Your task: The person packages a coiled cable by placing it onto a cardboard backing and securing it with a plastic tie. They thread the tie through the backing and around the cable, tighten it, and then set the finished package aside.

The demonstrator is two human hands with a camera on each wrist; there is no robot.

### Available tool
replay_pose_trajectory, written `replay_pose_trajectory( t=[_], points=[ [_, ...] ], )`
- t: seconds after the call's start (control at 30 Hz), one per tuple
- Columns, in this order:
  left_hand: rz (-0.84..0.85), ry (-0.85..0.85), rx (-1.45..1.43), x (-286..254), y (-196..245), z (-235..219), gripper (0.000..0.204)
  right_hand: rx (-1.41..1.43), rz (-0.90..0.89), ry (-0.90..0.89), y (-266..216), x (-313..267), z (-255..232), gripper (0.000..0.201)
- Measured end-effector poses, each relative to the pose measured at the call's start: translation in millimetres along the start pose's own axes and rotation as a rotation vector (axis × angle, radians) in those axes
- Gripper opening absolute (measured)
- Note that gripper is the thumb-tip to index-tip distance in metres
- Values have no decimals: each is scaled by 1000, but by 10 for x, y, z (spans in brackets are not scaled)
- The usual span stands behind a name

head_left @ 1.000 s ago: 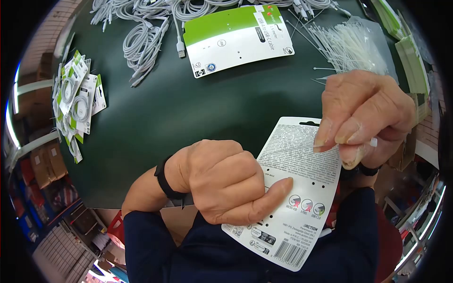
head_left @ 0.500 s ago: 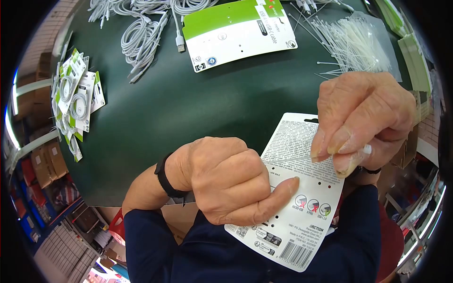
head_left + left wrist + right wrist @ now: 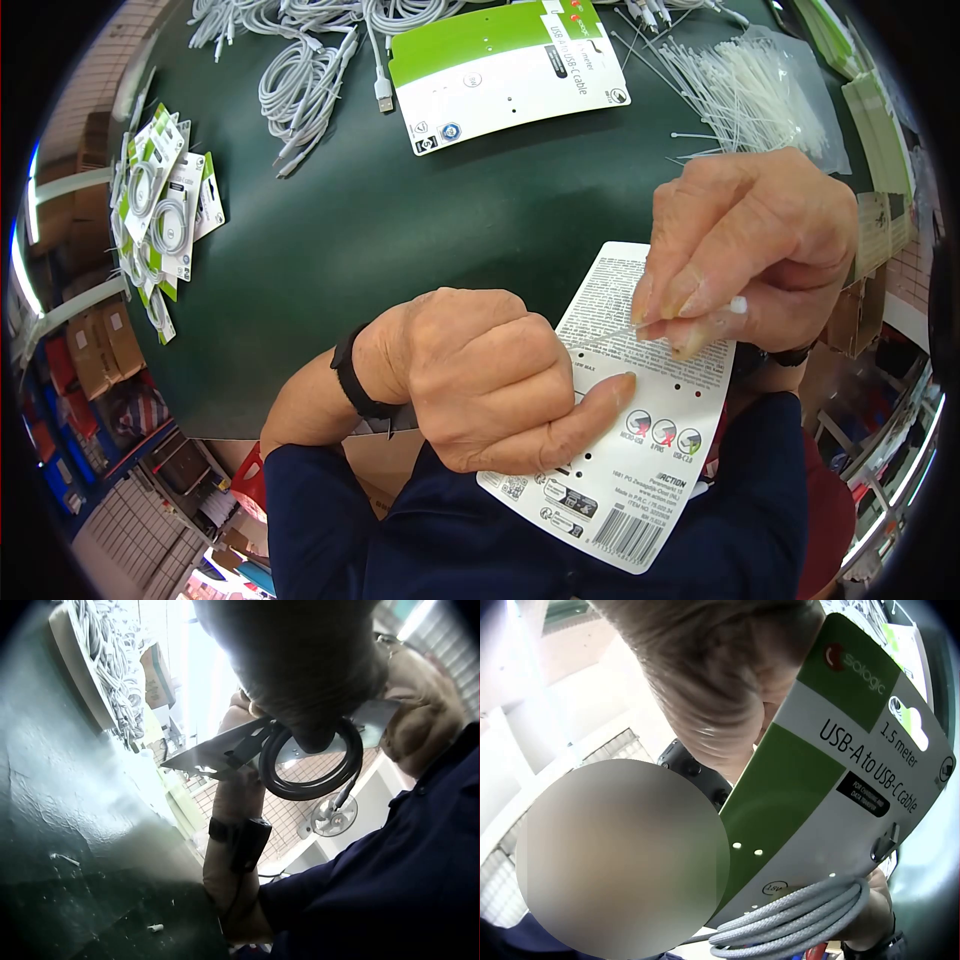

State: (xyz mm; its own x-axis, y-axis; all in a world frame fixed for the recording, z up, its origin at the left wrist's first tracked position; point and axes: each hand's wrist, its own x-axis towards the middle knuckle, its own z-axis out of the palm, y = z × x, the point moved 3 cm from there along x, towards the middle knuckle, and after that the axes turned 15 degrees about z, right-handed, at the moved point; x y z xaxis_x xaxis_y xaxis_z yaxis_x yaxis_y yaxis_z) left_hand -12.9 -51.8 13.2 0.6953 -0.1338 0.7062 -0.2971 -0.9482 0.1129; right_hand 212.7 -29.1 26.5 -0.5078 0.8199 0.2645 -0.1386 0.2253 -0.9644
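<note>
My left hand grips the left side of a printed card, its thumb lying across the card's back. Between its pinched fingers and thumb, my right hand holds a thin translucent zip tie, whose small white head sticks out on the right. The tie runs left to my left hand's knuckles, over the card's back. On the card's green and white front in the right wrist view, a coiled grey braided cable lies against its lower part. That coil shows dark in the left wrist view.
Another flat card lies at the table's far side, beside bundled white cables. A pile of zip ties on a plastic bag is at the back right. Carded cables are stacked at the left edge of the table.
My right hand has moved a little left over the card, and more of the zip tie now shows between the hands. The held card has shifted slightly right; my left hand keeps its grip.
</note>
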Motion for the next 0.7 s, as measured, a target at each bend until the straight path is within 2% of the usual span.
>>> replay_pose_trajectory(
  t=[0.1, 0.2, 0.27, 0.33, 0.53, 0.7],
  points=[
    [5, 16, -12, -9, -11, 9, 61, -47, 24, -65, 27, 7, 31, 8],
    [75, 142, 23, 18, -90, 81, 41, -85, 89, -144, 5, 23, 59, 9],
    [69, 165, 28, 21, -99, 87, 38, -91, 129, -179, -2, 22, 66, 9],
    [-9, 90, 0, 6, -46, 48, 53, -95, 142, -187, -6, 24, 60, 9],
    [-31, 149, -16, 25, -75, 36, 40, -113, 133, -173, 32, 41, 31, 9],
    [-54, 152, -9, 47, -87, 21, 41, -154, 177, -179, 10, 64, 5, 15]
  ],
)
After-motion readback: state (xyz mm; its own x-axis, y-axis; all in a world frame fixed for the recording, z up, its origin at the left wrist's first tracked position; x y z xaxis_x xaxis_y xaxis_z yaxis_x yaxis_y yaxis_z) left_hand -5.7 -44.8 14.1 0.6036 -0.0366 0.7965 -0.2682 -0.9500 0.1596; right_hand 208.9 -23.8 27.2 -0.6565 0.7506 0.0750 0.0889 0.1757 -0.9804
